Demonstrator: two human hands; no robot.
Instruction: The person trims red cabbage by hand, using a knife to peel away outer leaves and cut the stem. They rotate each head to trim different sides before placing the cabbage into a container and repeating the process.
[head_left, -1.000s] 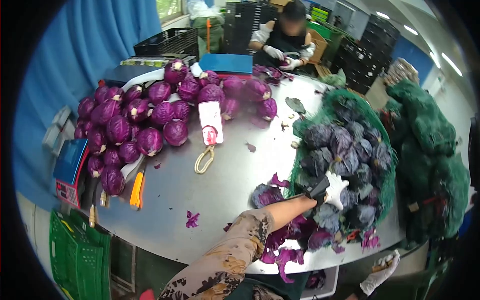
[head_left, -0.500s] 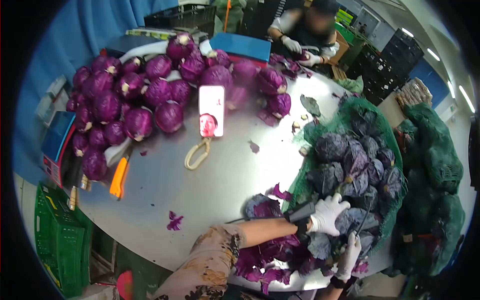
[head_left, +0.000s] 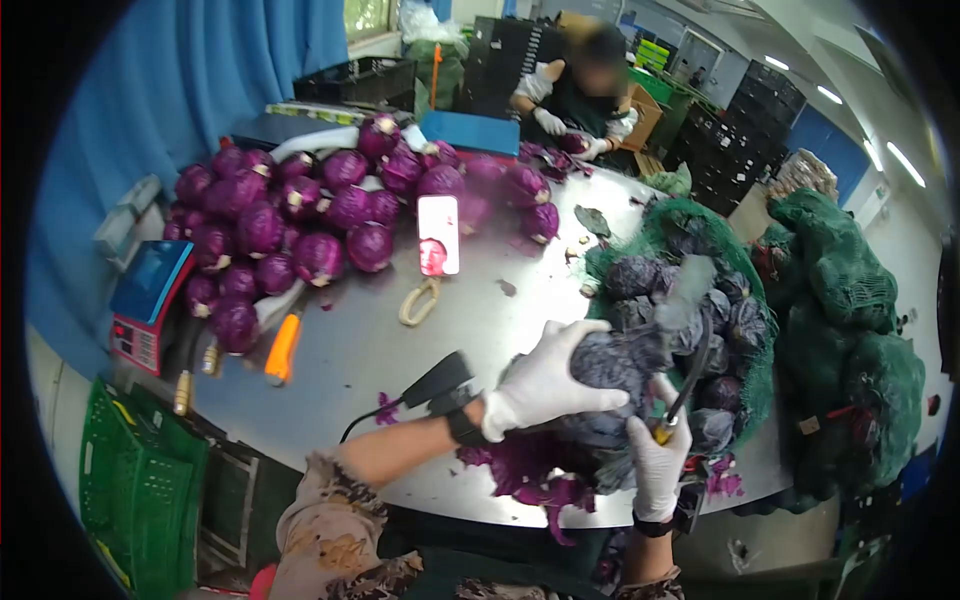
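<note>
My left hand (head_left: pixel 550 388), in a white glove, is wrapped round a dark purple cabbage (head_left: pixel 612 362) with its outer leaves still on. My right hand (head_left: pixel 658 462), gloved too, grips a knife (head_left: pixel 694 375) with a dark curved blade pointing up, beside the cabbage's right side. Directly behind lies an open green net bag (head_left: pixel 765 350) with several dull, leafy cabbages (head_left: pixel 632 277) in it. Loose purple leaves (head_left: pixel 525 480) lie beneath my hands at the table's near edge.
Shiny peeled cabbages (head_left: pixel 260 228) are heaped at the left on the metal table (head_left: pixel 400 350). A phone (head_left: pixel 438 235) stands mid-table; an orange-handled tool (head_left: pixel 283 348) lies left. Across, a person (head_left: pixel 585 105) handles a cabbage. Full net bags (head_left: pixel 835 270) stand right, a green crate (head_left: pixel 135 490) lower left.
My left hand has lifted a cabbage from the near side of the net bag and moved left with it. My right hand, still with the knife, has moved up and left beside it.
</note>
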